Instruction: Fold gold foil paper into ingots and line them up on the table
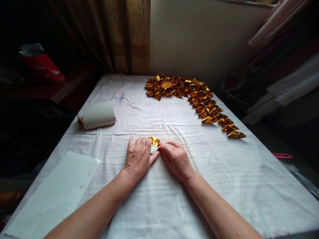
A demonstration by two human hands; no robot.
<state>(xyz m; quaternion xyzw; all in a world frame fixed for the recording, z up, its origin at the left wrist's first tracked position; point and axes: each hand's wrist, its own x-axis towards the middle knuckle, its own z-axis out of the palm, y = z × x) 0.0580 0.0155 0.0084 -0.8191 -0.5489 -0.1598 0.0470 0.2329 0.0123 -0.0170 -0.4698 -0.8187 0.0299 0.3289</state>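
A small piece of gold foil paper (154,141) with a white underside lies on the cloth between my hands, partly folded. My left hand (139,154) rests over its left side, fingers nearly straight and the thumb at the lower edge, holding it against the table. At the right corner of the paper, my right hand (176,157) pinches it between thumb and curled fingers. Fingers cover much of the piece. Beyond them, many folded gold foil pieces (178,87) lie in a heap, with a trailing row (214,116) reaching toward the right edge.
A white roll (98,115) with gold at its end lies at the left. Near the front left is a sheet of lined paper (54,196). The white cloth (224,186) covers the table. A red container (43,66) stands on a side surface; clothes hang at the right.
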